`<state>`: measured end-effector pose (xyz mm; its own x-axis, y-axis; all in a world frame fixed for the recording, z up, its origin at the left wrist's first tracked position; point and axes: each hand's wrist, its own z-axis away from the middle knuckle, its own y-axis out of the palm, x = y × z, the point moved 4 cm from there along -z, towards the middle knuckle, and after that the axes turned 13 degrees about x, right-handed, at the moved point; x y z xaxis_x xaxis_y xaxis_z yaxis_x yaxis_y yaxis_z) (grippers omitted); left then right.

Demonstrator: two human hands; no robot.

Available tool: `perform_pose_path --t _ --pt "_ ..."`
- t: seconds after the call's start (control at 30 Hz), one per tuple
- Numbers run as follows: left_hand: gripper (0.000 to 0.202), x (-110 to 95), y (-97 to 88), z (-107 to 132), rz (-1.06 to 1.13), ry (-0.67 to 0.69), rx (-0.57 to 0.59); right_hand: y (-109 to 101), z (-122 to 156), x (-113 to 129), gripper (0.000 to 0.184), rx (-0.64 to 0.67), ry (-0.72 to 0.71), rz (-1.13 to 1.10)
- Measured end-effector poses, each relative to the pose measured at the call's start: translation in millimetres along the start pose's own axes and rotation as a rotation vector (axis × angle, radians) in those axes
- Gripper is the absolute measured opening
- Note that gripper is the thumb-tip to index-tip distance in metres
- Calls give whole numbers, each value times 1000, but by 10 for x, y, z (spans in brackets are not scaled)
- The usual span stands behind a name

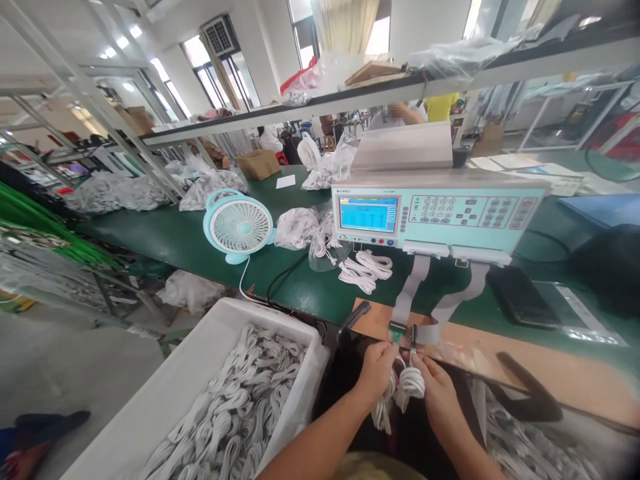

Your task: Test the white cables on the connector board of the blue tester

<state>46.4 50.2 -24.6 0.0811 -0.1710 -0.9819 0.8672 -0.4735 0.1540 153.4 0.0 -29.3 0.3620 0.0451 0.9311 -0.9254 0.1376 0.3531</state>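
Observation:
A bundled white cable (411, 387) hangs between my two hands, just off the edge of the bench. My left hand (376, 373) is closed on one cable end, and my right hand (436, 381) pinches the other side. Both hands are right at a small green circuit board (397, 335) joined to grey ribbon cables (413, 287). Whether the plugs sit in its sockets is hidden by my fingers. The ribbons run up to a tester (437, 210) with a lit blue screen.
To the left stands a white bin (273, 310) heaped with coiled cables. A light-blue fan (240, 227), loose white cable bundles (365, 268) and a black phone (523, 297) lie on the green bench. An orange-brown board (540, 367) runs along the front edge. Another person's arm (413, 115) shows beyond the shelf.

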Motion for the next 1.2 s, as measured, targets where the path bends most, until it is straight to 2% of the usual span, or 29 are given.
perform_pose_path --t 0.1,0.2,0.27,0.33,0.4,0.43,0.47,0.5,0.53,0.57,0.6,0.7,0.77,0.8,0.9,0.97,1.07,1.13,1.2 --pt "31 9 6 17 4 -25 -20 74 28 34 30 -4 -25 47" --pt "27 15 62 88 39 -39 -4 155 130 78 32 55 2 102" --pt "29 28 118 161 99 -91 49 87 250 141 32 90 36 138" --pt "38 50 167 242 191 -200 123 -157 408 221 31 109 94 173" --pt "46 70 191 315 305 -317 179 -542 587 316 25 120 128 344" --pt "45 79 196 340 375 -361 194 -738 675 382 23 121 96 611" --pt "44 94 204 356 452 -402 206 -915 764 458 18 67 19 891" --pt "41 117 221 365 524 -448 221 -1042 854 525 15 -21 -71 1120" --pt "39 153 250 368 582 -501 247 -1081 935 556 14 -42 -156 1302" --pt "37 200 294 368 616 -562 284 -1042 1005 554 17 -9 -236 1408" --pt "36 258 349 367 626 -627 329 -929 1062 521 19 93 -303 1451" --pt "40 469 532 362 554 -773 419 -358 1178 341 26 568 -443 1407" --pt "43 608 633 373 486 -806 425 -60 1184 246 24 743 -489 1387" --pt "44 669 667 390 450 -804 417 22 1164 208 22 788 -489 1369" --pt "42 787 707 500 351 -739 455 19 1076 115 22 822 -418 1228" --pt "37 785 660 593 223 -598 514 -81 1045 61 25 800 -349 1108" --pt "32 674 474 742 -118 -381 548 -189 1066 -29 25 793 -229 946" --pt "33 566 344 842 -343 -319 597 -206 1097 -88 23 800 -175 879" --pt "38 452 262 933 -491 -279 703 -202 1108 -147 21 787 -157 869"
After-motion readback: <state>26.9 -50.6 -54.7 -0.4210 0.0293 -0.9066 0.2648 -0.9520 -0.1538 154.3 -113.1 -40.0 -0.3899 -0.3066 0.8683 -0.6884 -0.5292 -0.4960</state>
